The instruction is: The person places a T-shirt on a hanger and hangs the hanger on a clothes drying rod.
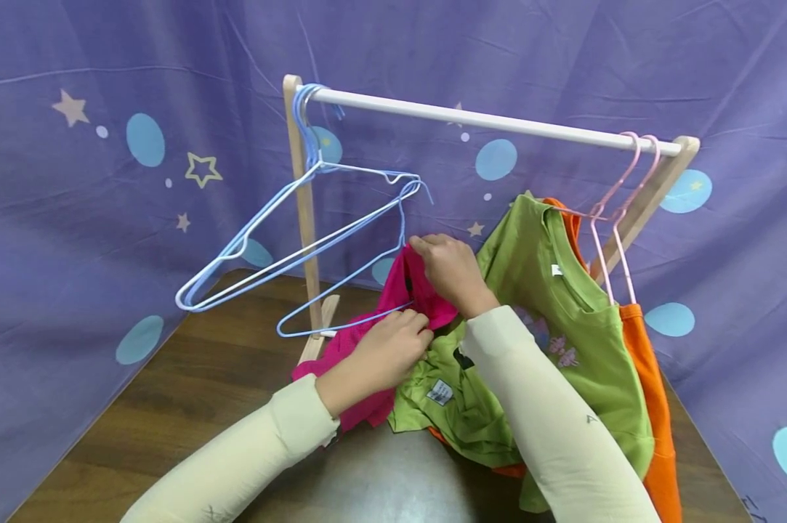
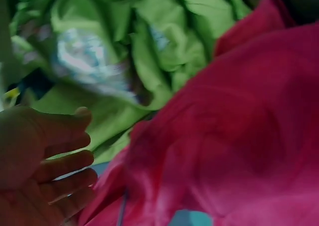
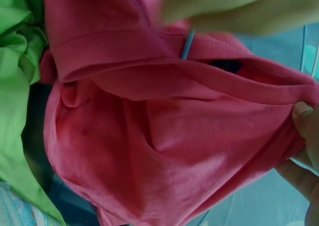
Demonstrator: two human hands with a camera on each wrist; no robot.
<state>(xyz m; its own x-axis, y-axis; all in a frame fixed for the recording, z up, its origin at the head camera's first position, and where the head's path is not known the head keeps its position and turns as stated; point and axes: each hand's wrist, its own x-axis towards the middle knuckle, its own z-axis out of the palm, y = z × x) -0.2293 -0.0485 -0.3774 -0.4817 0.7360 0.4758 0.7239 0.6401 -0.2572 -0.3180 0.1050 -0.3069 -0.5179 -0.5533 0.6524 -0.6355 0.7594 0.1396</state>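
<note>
My right hand (image 1: pixel 452 269) pinches the edge of a bright pink shirt (image 1: pixel 350 349); the right wrist view shows the thumb and fingers on its ribbed opening (image 3: pixel 239 89). Lower down, my left hand (image 1: pixel 389 345) is over the shirt, its fingers loosely extended beside the cloth in the left wrist view, with nothing between them. A blue hanger (image 1: pixel 341 282) reaches into the pink shirt on one side, while its other end is bare. Part of this hanger is hidden by the cloth. Under and beside the shirt lies a crumpled green garment (image 1: pixel 465 414).
A rack with a white rail (image 1: pixel 485 120) and wooden posts stands on the brown table (image 1: pixel 171 378). Blue and white hangers (image 1: pixel 256 240) hang at its left end. At the right, a green shirt (image 1: pixel 583 349) and an orange garment (image 1: pixel 655 414) hang on pink hangers (image 1: pixel 618 218).
</note>
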